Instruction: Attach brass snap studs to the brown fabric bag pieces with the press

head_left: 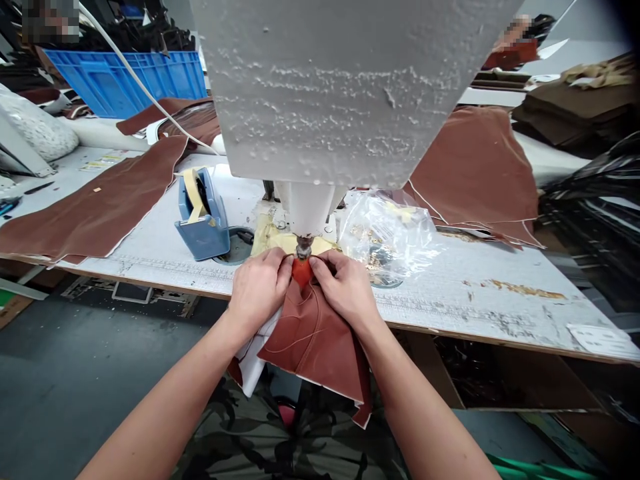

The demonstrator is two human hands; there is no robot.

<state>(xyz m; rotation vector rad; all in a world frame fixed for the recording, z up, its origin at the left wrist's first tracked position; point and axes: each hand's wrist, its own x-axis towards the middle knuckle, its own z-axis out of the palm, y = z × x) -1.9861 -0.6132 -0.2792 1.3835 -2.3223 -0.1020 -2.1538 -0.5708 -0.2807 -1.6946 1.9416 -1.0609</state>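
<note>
Both my hands pinch a reddish-brown fabric piece (320, 333) with a pale backing, right under the head of a grey press machine (320, 100). My left hand (263, 283) is closed on its left edge, and my right hand (345, 283) is closed on its right edge. Between my thumbs, an orange-red patch (301, 272) lies just below the machine's metal tip (303, 248). The rest of the fabric hangs over the table's front edge toward my lap. What sits exactly under the tip is hidden.
A blue tape dispenser (203, 220) stands left of the machine. To the right lies a clear plastic bag (387, 233) with small gold-coloured pieces. Brown fabric panels (100, 200) cover the left of the white table (465, 287); more brown panels (475, 167) lie right. Behind is a blue crate (135, 80).
</note>
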